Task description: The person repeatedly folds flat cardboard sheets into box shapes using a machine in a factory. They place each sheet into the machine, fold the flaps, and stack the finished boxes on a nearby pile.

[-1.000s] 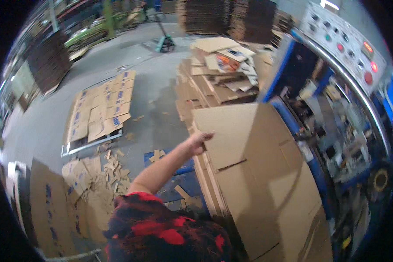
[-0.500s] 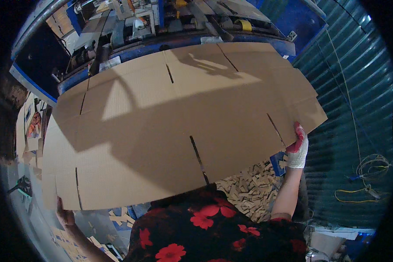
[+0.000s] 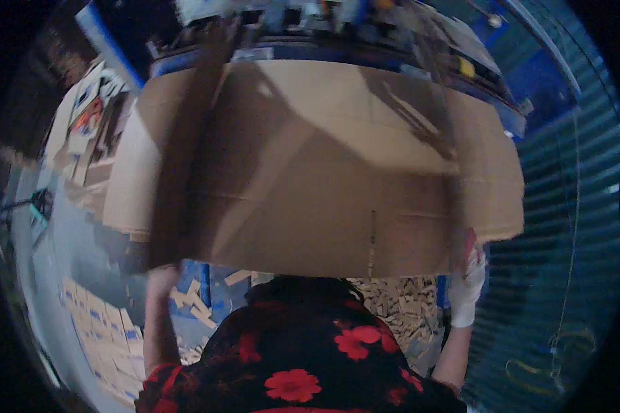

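hands (image 3: 466,286) hold a brown cardboard sheet (image 3: 310,206)

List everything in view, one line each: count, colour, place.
Cardboard sheet: at least 1 (blurred), brown, centre
Machine: 1, blue with dark parts, top
Cardboard pile: 1, brown with some orange print, upper left
Pallet jack: 1, dark and green, far left
Flattened cardboard: several pieces, tan, lower left
Cardboard scraps: too many to count, tan, below the sheet
Corrugated wall: 1, green, right
Cable: count unclear, yellow, lower right
Floor: 1, grey, left
Shirt: 1, black with red flowers, bottom centre
Left hand: 1, bare, sheet's lower left edge
Right hand: 1, white-and-red glove, sheet's lower right edge
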Demonstrator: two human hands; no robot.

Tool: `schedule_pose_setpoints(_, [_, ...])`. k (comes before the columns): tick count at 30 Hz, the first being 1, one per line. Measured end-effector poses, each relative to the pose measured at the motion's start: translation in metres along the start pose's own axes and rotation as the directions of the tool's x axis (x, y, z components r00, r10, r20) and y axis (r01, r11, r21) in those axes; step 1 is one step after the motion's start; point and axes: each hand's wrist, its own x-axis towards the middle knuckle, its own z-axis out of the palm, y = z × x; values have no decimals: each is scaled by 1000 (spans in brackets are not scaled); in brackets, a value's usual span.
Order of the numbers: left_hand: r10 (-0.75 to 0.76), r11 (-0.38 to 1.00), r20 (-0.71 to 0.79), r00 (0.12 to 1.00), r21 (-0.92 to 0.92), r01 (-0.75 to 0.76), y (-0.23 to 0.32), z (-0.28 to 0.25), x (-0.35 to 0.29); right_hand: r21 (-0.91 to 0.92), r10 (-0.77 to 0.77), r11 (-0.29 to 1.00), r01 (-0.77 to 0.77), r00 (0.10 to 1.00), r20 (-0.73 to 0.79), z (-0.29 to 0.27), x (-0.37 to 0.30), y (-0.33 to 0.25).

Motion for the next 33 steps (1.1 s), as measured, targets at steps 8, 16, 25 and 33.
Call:
schedule_pose_setpoints(8, [425, 511, 526, 737, 533, -674, 71, 38, 26, -583, -401, 298, 756, 653, 643, 29, 28, -20])
schedule_pose_setpoints(16, [417, 458, 608, 676, 502, -734, 74, 36, 39, -481, -455, 314, 818, 575, 680, 21, 42, -2])
schedule_pose_setpoints(25, [292, 836, 250, 923, 403, -373, 39, 41, 125, -172, 240, 971, -168, 727, 643, 12, 140, -72])
schedule_pose_setpoints(33, [237, 939, -135, 962, 288, -191, -37, 83, 189, -825, -107, 564, 15, 993, -55, 79, 211, 27])
